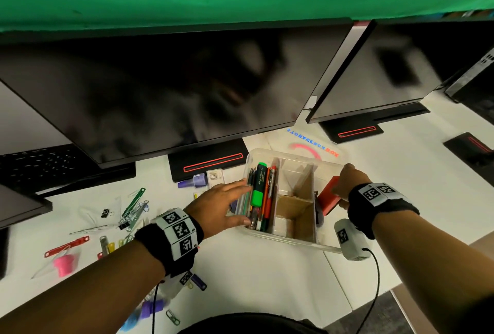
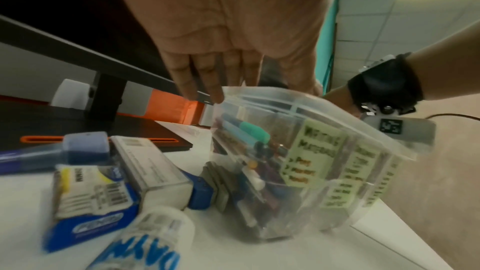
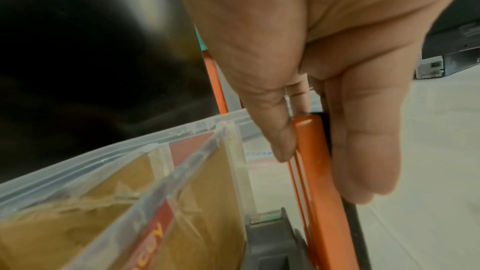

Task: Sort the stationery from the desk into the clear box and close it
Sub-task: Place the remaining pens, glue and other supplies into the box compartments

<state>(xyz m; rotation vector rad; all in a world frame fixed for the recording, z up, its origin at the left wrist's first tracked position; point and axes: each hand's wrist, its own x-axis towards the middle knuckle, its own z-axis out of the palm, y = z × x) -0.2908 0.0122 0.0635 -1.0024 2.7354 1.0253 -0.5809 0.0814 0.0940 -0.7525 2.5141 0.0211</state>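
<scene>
The left hand (image 1: 223, 204) lies flat, fingers straight, against the clear box (image 1: 294, 239). The right hand (image 1: 344, 180) pinches a red stapler (image 1: 328, 197), its lower half hidden behind the box wall.

Right hand (image 3: 324, 93) around orange stapler (image 3: 314, 151)

Bare forearms, no sleeves. Each wrist: black wristband (image 1: 379, 209) w/ white blocks of square black-and-white marker tags; white camera unit (image 1: 347, 240) under right wrist, tagged too, thin black cable (image 1: 374, 280) trailing.
</scene>
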